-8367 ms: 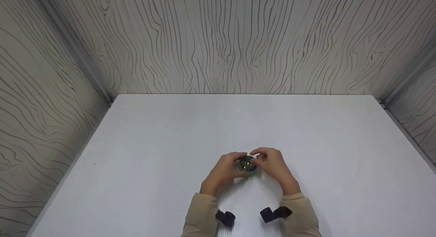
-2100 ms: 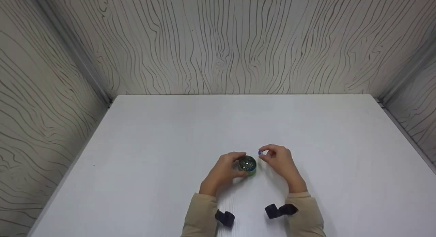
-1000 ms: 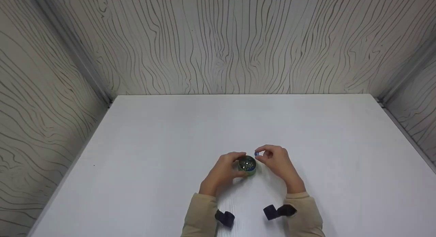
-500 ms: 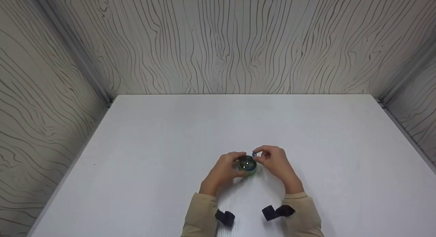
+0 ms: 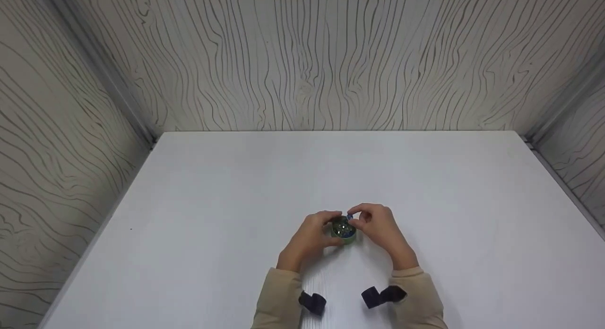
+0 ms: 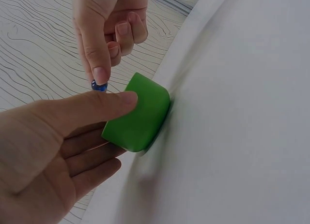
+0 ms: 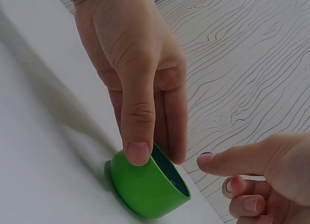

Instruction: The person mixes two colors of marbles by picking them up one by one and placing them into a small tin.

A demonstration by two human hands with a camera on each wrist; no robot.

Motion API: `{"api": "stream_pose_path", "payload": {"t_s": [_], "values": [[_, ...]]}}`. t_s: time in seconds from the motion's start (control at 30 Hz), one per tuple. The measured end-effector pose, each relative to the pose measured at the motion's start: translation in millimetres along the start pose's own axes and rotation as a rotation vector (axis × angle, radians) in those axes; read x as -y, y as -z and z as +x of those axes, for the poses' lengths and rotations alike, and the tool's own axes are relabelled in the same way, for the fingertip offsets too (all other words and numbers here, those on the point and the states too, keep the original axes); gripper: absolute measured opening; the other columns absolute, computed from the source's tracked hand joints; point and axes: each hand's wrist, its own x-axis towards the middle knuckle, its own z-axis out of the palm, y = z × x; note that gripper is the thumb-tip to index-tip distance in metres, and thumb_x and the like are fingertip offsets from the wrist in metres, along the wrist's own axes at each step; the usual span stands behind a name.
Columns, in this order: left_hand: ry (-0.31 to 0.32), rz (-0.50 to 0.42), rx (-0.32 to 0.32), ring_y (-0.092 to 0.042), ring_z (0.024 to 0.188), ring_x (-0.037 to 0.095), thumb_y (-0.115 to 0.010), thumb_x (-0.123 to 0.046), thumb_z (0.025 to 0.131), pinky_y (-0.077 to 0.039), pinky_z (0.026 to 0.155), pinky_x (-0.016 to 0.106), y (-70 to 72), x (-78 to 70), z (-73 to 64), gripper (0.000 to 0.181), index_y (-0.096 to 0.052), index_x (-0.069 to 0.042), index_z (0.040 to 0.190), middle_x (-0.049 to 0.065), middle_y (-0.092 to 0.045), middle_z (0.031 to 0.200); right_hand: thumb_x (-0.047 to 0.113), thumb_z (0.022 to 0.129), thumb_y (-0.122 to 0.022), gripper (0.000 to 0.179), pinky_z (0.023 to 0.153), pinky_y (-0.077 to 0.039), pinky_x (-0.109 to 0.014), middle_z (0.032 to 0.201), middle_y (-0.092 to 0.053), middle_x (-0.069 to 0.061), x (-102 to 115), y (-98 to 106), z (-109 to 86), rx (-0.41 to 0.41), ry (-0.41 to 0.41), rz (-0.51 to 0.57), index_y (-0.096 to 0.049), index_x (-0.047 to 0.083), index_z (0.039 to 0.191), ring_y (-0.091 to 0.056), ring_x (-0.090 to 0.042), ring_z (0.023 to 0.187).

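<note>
A small green cup (image 5: 350,240) stands on the white table, with dark, glinting bits inside (image 5: 342,227). My left hand (image 5: 308,234) holds it from the left, thumb on the near side and fingers on the far side. Between thumb and index finger, my right hand (image 5: 379,229) pinches a small round blue marble (image 6: 99,85), right at the cup's far right rim. In the left wrist view the marble shows below the right thumb, glossy with a pale mark. The right wrist view shows the cup's smooth outer wall (image 7: 147,190) and dark inside.
The white tabletop (image 5: 227,192) spreads out around the hands. Behind it rises a wall (image 5: 302,59) with a wood-grain pattern, and another stands at the left. Black bands (image 5: 313,303) sit on both beige sleeves (image 5: 279,298).
Over the last two seconds my right hand has moved left and slightly nearer, bringing the marble from beside the cup to its rim. My left hand and the cup have stayed in place.
</note>
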Motion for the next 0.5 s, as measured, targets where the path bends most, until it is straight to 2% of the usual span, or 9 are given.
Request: {"api": "stream_pose_path", "payload": {"t_s": [0.5], "values": [[0.001,-0.005,0.006,-0.060,0.124,0.025,-0.078,-0.010,0.078,-0.049,0.108,0.036,0.4,0.1,0.2,0.059,-0.056,0.000,0.132,0.013,-0.064,0.130,0.002,0.081,-0.072,0.014,0.053,-0.032,-0.016,0.065,-0.055,-0.003,0.9,-4.2,-0.9,-0.005,0.004,0.006,-0.074,0.004,0.095,-0.040,-0.006,0.060]]}}
